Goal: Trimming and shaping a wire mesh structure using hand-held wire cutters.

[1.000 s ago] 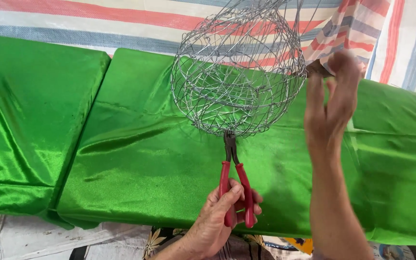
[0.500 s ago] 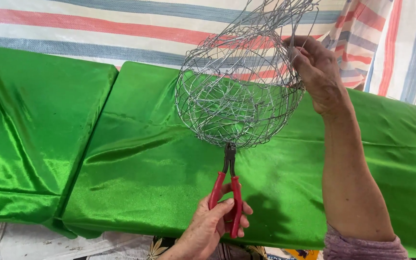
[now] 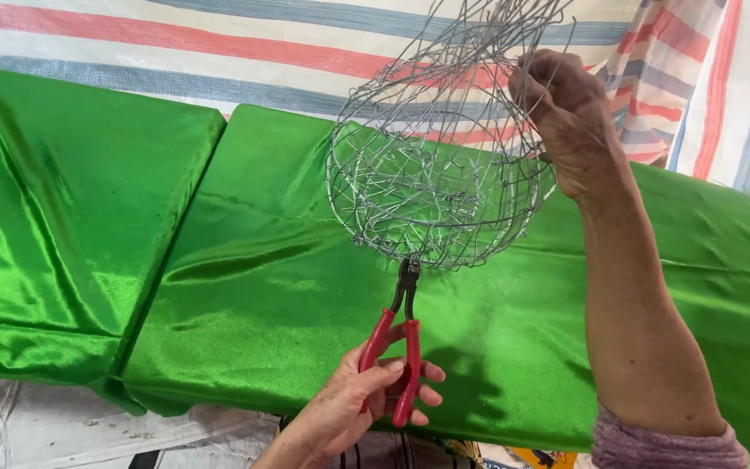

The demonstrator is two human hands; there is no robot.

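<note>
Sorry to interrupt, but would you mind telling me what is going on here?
A person is working on a round wire basket held up over green satin cushions. The right hand holds the basket by its upper wires, near the open top. The left hand holds red-handled pliers, whose tip meets the wire at the bottom of the basket. Behind the cushions hangs a striped tarp. Whether the pliers are twisting or cutting the wire cannot be told.

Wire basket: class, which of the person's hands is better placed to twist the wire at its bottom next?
Probably the left hand: it holds the red pliers, whose nose meets the wire basket's bottom. The right hand grips the rim.
</note>
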